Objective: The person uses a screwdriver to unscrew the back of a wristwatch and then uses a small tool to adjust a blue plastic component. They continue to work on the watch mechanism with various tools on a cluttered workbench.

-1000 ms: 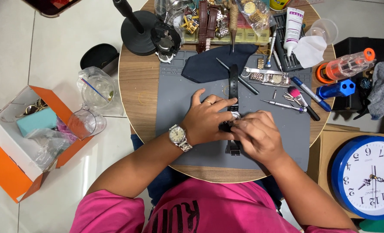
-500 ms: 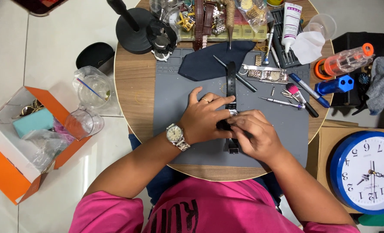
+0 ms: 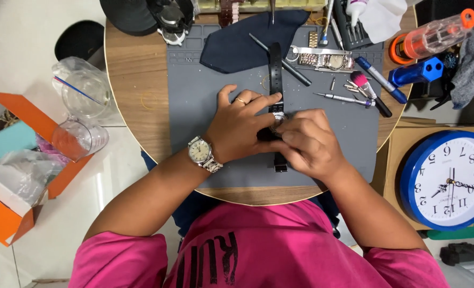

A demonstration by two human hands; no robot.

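Observation:
A wristwatch with a black strap point(image 3: 276, 69) lies lengthwise on a grey work mat point(image 3: 194, 90) on a small round wooden table point(image 3: 133, 69). My left hand point(image 3: 237, 125), with a ring and a silver watch on its wrist, presses on the watch case from the left. My right hand point(image 3: 309, 144) closes over the case from the right, fingers pinched at it. The case is mostly hidden under both hands. The strap's buckle end point(image 3: 280, 166) sticks out below my hands.
A dark cloth point(image 3: 242, 45), a metal-bracelet watch point(image 3: 327, 60), small screwdrivers point(image 3: 343, 98), a pink brush point(image 3: 367, 90) and a blue pen point(image 3: 381, 80) lie at the mat's far side. An orange box point(image 3: 13, 154) and plastic cups point(image 3: 82, 138) stand left; a blue wall clock point(image 3: 450, 178) lies right.
The view has shifted down and closer. Both hands stay on the watch case, with only slight finger shifts.

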